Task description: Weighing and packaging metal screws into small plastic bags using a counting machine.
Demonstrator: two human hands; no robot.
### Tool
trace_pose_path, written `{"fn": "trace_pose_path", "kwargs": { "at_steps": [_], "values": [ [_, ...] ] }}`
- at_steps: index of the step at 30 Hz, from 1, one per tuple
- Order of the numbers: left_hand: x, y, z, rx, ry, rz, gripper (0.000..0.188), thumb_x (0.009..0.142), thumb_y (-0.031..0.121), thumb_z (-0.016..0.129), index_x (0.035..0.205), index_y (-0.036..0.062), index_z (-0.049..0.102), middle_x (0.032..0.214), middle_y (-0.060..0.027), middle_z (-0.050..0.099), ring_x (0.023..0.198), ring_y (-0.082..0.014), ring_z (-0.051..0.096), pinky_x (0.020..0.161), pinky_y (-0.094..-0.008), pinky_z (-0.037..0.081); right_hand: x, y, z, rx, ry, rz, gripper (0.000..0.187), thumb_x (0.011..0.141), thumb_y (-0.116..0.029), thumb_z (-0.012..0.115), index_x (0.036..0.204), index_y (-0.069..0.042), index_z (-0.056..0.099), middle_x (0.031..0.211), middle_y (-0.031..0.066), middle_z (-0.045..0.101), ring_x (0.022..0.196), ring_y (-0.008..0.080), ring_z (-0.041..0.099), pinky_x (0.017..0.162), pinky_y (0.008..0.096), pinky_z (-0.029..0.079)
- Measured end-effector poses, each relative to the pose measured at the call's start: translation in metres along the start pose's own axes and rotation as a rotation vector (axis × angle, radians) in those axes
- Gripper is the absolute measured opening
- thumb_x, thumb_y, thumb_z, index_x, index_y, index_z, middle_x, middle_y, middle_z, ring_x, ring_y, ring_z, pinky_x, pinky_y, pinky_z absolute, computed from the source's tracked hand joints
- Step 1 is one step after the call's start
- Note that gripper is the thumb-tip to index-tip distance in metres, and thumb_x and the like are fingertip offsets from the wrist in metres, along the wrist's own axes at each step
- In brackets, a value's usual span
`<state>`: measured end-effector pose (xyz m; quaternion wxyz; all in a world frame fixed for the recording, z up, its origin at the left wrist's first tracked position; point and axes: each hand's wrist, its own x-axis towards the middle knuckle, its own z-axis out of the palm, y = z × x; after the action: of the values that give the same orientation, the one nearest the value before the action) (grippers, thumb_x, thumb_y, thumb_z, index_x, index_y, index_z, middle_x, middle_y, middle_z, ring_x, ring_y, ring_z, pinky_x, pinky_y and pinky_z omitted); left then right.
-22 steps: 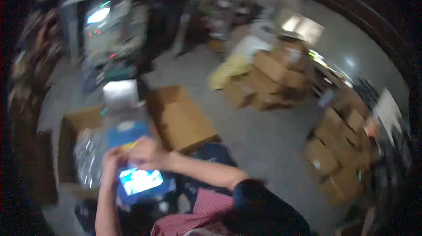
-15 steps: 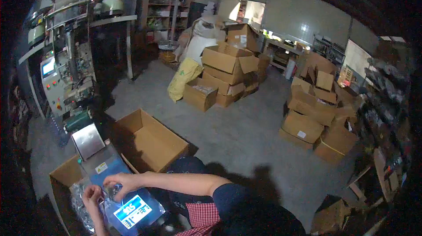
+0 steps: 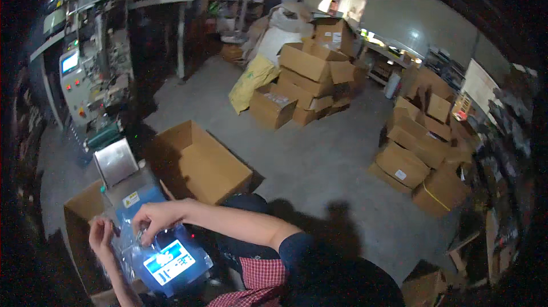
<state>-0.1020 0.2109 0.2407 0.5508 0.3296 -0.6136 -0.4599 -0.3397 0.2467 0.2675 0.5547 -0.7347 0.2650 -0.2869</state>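
My left hand point(image 3: 101, 235) is raised over the near end of an open cardboard box at the lower left, its fingertips pinched together. Just right of it, my right hand point(image 3: 154, 219) reaches in from the right with fingers curled down and closed. Clear plastic point(image 3: 121, 243) lies close to both hands; what either pinch holds is too small and blurred to name. Below my right hand glows a bright screen point(image 3: 168, 261) on a bluish machine. A shiny metal chute point(image 3: 117, 162) slopes down beyond the hands, above a blue panel with a warning label point(image 3: 131, 199).
An open, bare-bottomed cardboard box point(image 3: 214, 173) stands right of the chute. A tall machine with a control panel point(image 3: 71, 73) rises at the far left. Stacked cartons point(image 3: 308, 73) and a yellow sack point(image 3: 251, 85) sit ahead; more cartons point(image 3: 402, 164) are at right.
My left hand has moved up and left, away from my right hand, which has shifted slightly up. The whole view has turned a little, so the room sits further right.
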Motion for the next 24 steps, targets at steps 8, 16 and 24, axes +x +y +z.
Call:
{"fn": "trace_pose_path", "kwargs": {
  "at_steps": [8,16,24],
  "values": [
    [0.018,-0.004,-0.086,-0.514,0.414,-0.052,0.018,0.093,0.022,0.060,0.097,0.0043,0.059,0.089,-0.0007,0.061,0.082,-0.0117,0.057,0.067,-0.0232,0.044,-0.019,-0.025,0.000,0.153,-0.421,0.103,0.042,0.074,-0.016,0.083,0.110,-0.003,0.067,0.098,0.0060,0.069,0.088,0.0134,0.065,0.079,0.0290,0.052],
    [0.004,0.019,-0.041,-0.802,0.396,-0.461,0.020,0.097,0.017,0.051,0.097,-0.0007,0.060,0.091,-0.0107,0.064,0.080,-0.0165,0.064,0.066,-0.0222,0.055,0.031,0.050,-0.055,0.159,0.524,0.344,0.021,0.089,-0.019,0.065,0.103,-0.003,0.067,0.089,0.0046,0.069,0.075,0.0098,0.063,0.061,0.0250,0.053],
    [0.003,-0.003,-0.068,-1.104,0.348,-0.497,0.016,0.096,0.007,0.044,0.100,-0.0044,0.054,0.088,-0.0138,0.060,0.078,-0.0215,0.062,0.068,-0.0258,0.057,0.047,0.101,-0.073,0.121,0.569,0.463,0.029,0.094,-0.019,0.059,0.109,0.005,0.058,0.092,0.0108,0.065,0.075,0.0138,0.062,0.055,0.0250,0.052]
  ]
}}
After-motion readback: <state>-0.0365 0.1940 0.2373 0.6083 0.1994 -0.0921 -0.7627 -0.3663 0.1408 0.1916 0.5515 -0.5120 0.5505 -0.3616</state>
